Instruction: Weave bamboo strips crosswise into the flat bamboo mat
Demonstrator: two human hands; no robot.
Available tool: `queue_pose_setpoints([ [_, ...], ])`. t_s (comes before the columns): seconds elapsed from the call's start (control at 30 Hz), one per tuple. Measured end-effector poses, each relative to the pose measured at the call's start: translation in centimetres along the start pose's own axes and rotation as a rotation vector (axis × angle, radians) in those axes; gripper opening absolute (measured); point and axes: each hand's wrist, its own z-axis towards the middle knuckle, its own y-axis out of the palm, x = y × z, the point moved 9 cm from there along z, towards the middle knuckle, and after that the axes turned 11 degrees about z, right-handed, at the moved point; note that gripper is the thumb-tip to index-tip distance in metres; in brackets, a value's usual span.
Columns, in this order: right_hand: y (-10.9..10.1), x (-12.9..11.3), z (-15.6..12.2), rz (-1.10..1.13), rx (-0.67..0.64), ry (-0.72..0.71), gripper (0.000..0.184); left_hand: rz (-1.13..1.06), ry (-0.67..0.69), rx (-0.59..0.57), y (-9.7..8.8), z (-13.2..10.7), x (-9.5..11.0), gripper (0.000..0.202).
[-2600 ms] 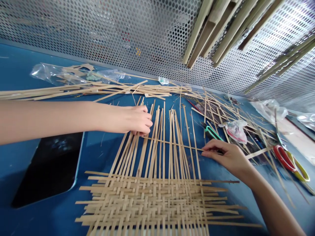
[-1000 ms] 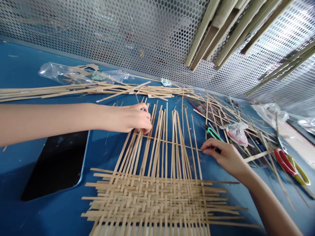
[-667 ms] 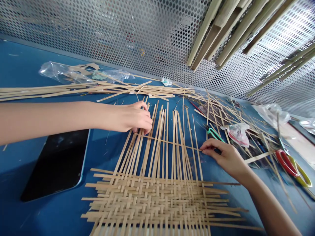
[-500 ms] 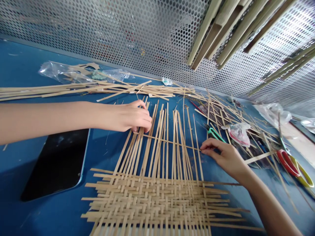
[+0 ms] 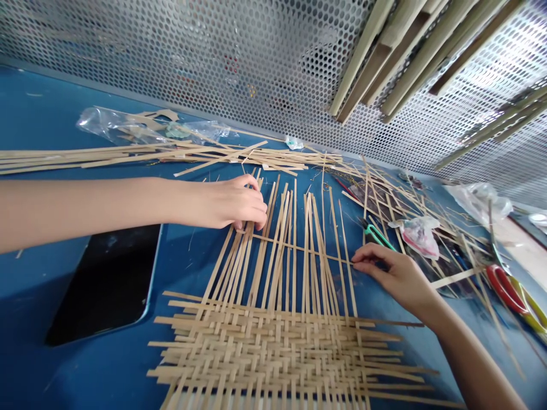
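Observation:
A half-woven mat of thin bamboo strips (image 5: 273, 347) lies on the blue table (image 5: 64, 370), its loose upright strips (image 5: 294, 245) fanning away from me. A thin crosswise strip (image 5: 299, 248) runs through those uprights. My left hand (image 5: 235, 202) is closed, its fingertips pinching the left uprights where that strip's left end lies. My right hand (image 5: 393, 276) pinches the right end of the same crosswise strip, just past the rightmost upright.
A dark tablet (image 5: 102, 285) lies flat at the left. Loose bamboo strips (image 5: 171, 155) are piled along the back, with plastic bags (image 5: 111, 125). Green-handled snips (image 5: 374, 232) and red and yellow scissors (image 5: 513, 290) lie at the right. Perforated metal wall (image 5: 213, 57) behind.
Both hands stay at the ends of the crosswise strip with small finger shifts. The view has drifted slightly, so everything sits a little to the right.

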Motion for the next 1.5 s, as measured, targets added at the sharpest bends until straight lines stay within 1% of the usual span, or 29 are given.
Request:
queue_pose_setpoints([
  [0.13,-0.1,-0.1,0.0,-0.026,0.006,-0.025,0.016,0.002,-0.03,0.002,-0.2,0.0,0.1,0.039],
  [0.33,-0.2,-0.5,-0.1,-0.047,0.019,-0.074,0.024,0.033,-0.028,-0.026,-0.2,0.0,0.2,0.043],
  [0.6,-0.2,-0.4,-0.1,-0.026,0.023,-0.06,0.017,0.052,-0.024,-0.014,-0.3,0.1,0.2,0.041],
  [0.7,-0.3,-0.6,-0.1,-0.023,0.037,-0.074,0.019,0.061,-0.018,0.006,-0.5,0.1,0.2,0.041],
  [0.83,-0.2,-0.9,-0.1,-0.039,0.037,-0.091,0.023,0.045,-0.013,-0.001,-0.5,0.1,0.5,0.041],
  [0.87,-0.2,-0.9,-0.2,-0.041,0.038,-0.092,0.023,0.035,-0.02,0.006,-0.6,0.1,0.5,0.041],
  [0.93,-0.2,-0.9,-0.2,-0.039,0.041,-0.089,0.022,0.039,-0.056,0.056,-1.1,-0.1,0.3,0.039],
  [1.0,-0.2,-0.9,-0.2,-0.04,0.038,-0.089,0.021,0.077,-0.084,0.117,-1.6,-0.4,-0.1,0.03],
  [1.03,-0.2,-0.9,-0.2,-0.041,0.033,-0.092,0.021,0.096,-0.077,0.127,-1.5,-0.5,-0.2,0.027],
  [1.07,-0.2,-0.9,-0.1,-0.043,0.029,-0.096,0.021,0.106,-0.059,0.12,-1.3,-0.7,-0.3,0.025],
  [1.13,-0.2,-0.8,-0.1,-0.044,0.022,-0.098,0.021,0.087,-0.023,0.062,-0.5,-0.9,-0.4,0.025],
  [1.23,-0.1,-0.7,-0.1,-0.038,0.013,-0.081,0.017,0.04,-0.016,0.016,0.3,-1.2,-0.7,0.026],
  [1.37,-0.1,-0.7,-0.1,-0.029,0.012,-0.071,0.015,0.044,-0.006,0.017,0.0,-1.0,-0.4,0.027],
  [1.5,0.0,-0.9,-0.1,-0.05,-0.003,-0.084,0.017,0.118,-0.006,-0.023,-0.1,-0.3,-0.1,0.026],
])
